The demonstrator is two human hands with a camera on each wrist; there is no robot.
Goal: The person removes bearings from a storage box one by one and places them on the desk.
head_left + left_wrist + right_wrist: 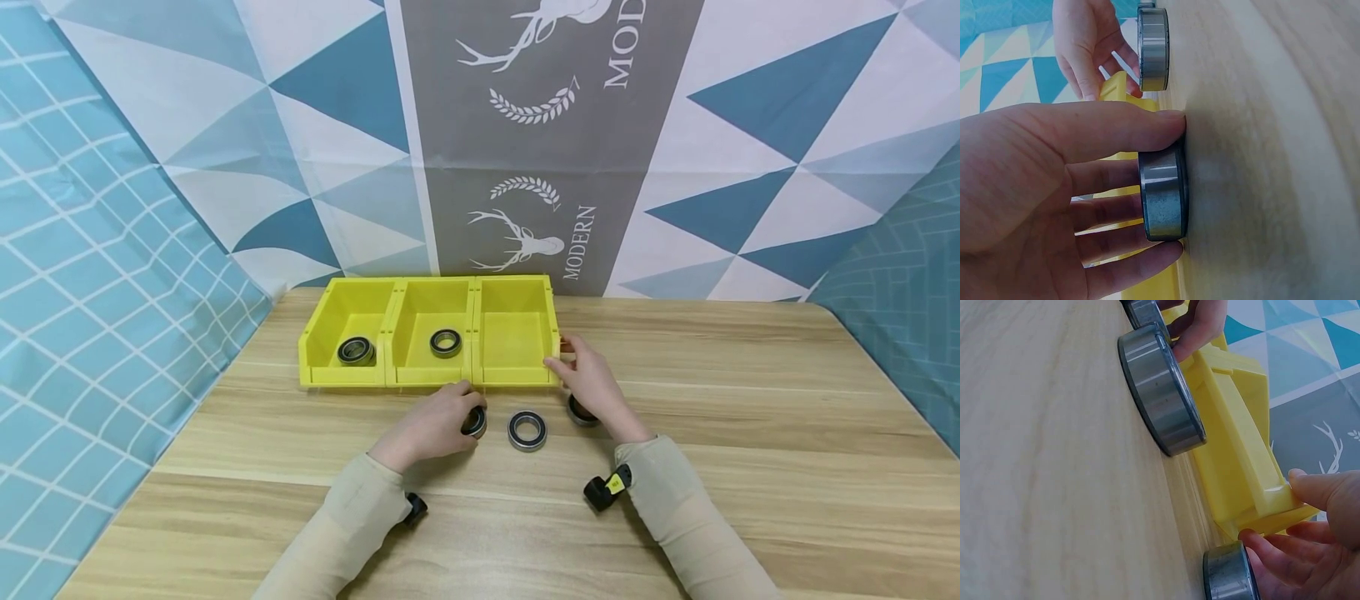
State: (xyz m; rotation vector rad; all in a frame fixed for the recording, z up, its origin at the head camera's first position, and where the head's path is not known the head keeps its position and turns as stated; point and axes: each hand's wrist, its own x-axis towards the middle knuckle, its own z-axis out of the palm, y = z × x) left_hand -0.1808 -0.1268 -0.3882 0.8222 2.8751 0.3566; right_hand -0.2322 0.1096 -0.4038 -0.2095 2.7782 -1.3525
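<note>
My left hand (431,427) holds a ball bearing (1163,199) on the table in front of the bins, thumb on one side and fingers round the other. With thumb and fingers, my right hand (592,382) grips the front right corner of the right-hand yellow bin (1244,440). Between the hands lies a second bearing (513,431), flat on the wood. A third bearing (1229,572) sits under the right hand, close to its fingers and partly covered by the hand in the head view.
Three yellow bins stand joined in a row; bearings (354,358) lie in the left bin (306,354) and one bearing (446,353) in the middle bin (435,293). Behind the wooden table (750,417) hangs a patterned cloth (517,150).
</note>
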